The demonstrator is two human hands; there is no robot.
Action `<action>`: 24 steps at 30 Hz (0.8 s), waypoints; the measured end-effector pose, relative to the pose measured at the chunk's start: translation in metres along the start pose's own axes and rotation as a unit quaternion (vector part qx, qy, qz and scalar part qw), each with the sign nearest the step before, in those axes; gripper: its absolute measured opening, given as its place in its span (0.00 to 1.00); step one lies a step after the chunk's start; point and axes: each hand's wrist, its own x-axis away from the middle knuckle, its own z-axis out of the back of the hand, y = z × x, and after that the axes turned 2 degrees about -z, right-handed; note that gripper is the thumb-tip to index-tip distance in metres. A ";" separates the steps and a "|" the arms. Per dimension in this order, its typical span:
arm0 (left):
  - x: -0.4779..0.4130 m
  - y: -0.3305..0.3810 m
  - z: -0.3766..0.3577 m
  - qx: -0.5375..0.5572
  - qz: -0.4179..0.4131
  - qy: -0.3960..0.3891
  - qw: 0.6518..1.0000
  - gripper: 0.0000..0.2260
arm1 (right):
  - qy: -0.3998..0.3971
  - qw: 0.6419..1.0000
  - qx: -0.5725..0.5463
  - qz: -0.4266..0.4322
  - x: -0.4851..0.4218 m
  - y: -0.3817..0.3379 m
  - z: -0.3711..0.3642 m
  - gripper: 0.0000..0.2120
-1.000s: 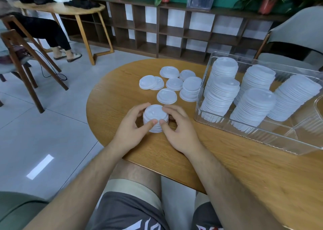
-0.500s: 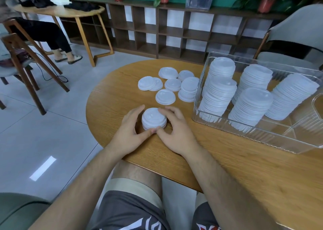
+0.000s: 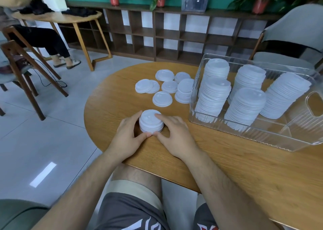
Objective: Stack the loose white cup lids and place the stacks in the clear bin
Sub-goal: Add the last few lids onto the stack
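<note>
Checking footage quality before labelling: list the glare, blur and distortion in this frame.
Head view: a bright reflected patch glares on the floor; head view: the shelf bends from wide-angle distortion; head view: the lid stack gripped by the left hand and right hand is sharp, its white top washed out; head view: the ribbed front wall of the clear bin carries mild highlights.

Soft, even indoor light, fairly bright. A white glare patch lies on the glossy grey tiled floor (image 3: 35, 142); the clear ribbed plastic bin (image 3: 253, 135) glints. Edges bow; upper-left corner blurs.
</note>
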 end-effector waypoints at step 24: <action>-0.124 0.242 -0.043 -0.006 -0.211 -0.109 0.971 0.32 | 0.156 0.983 0.046 -0.085 0.022 0.037 0.260 0.27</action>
